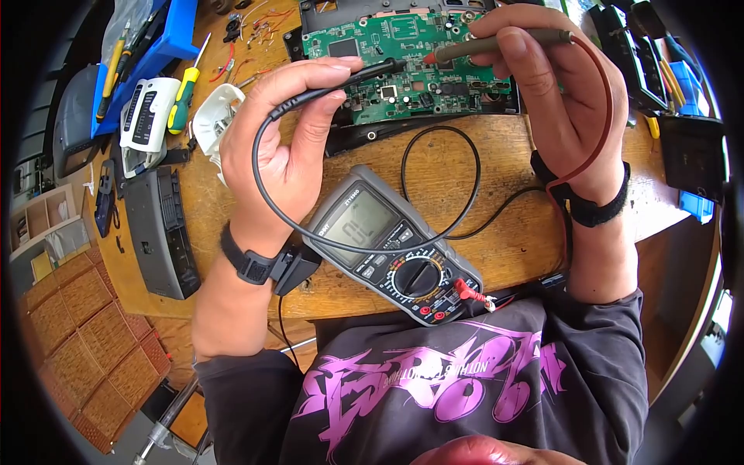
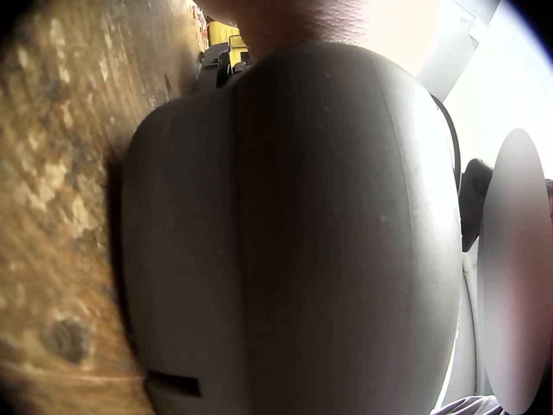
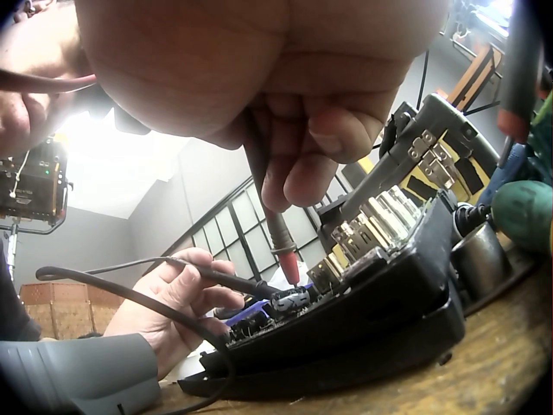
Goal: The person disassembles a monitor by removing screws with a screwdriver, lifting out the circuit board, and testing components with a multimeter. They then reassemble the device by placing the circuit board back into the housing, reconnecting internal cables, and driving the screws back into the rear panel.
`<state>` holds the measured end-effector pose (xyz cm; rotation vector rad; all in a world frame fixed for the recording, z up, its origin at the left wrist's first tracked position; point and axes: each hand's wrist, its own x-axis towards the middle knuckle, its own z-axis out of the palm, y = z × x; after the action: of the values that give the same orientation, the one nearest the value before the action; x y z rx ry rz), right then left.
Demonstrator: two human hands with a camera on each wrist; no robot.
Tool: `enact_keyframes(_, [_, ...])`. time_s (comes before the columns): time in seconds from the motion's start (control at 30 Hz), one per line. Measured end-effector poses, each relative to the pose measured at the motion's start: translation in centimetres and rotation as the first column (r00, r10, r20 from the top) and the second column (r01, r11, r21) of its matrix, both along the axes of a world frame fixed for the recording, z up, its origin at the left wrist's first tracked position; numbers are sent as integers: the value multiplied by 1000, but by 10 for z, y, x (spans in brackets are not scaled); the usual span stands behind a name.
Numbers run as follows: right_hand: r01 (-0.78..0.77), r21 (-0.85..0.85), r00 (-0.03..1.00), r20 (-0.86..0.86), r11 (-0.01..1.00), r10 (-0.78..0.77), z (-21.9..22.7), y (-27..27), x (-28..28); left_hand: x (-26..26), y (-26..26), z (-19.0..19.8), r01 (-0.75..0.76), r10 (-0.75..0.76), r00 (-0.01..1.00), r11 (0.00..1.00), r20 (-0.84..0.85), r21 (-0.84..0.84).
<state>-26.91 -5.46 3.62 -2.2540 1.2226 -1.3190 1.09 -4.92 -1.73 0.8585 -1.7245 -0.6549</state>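
Note:
My left hand pinches a black test probe between thumb and fingers, its tip over the green circuit board. My right hand grips the red-lead test probe from the other side. Both tips are close together at the middle of the board. Seen from the right wrist, the red-tipped probe points down among the parts, behind metal connectors. Between my forearms lies a grey multimeter, showing what looks like "OL". The black lead loops across it.
Left on the wooden bench are a grey plastic casing, a white device, a yellow-green screwdriver, a white dish and a blue bin. A dark grey rounded housing fills the left wrist view.

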Motion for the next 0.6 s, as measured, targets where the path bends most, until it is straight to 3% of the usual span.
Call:
enact_keyframes(0.27, [-54, 33, 997, -48, 998, 55, -3, -7, -14, 0, 1, 1, 14, -14, 1000, 1000, 5, 10])
enact_keyframes(0.37, [-69, 52, 997, 38, 996, 67, 1, -4, -7, -1, 1, 1, 17, -17, 1000, 1000, -9, 16])
enact_keyframes(0.47, [-80, 179, 983, 175, 981, 48, 8, -1, -5, -2, 1, 1, 17, -17, 1000, 1000, -17, 20])
enact_keyframes(0.57, [-94, 70, 996, 8, 993, 93, 1, -5, -11, -2, 2, 2, 13, -13, 1000, 1000, -16, 26])
enact_keyframes(0.6, [-84, 129, 994, 79, 988, 74, 9, -1, -6, -2, 2, 2, 12, -11, 1000, 1000, -14, 28])
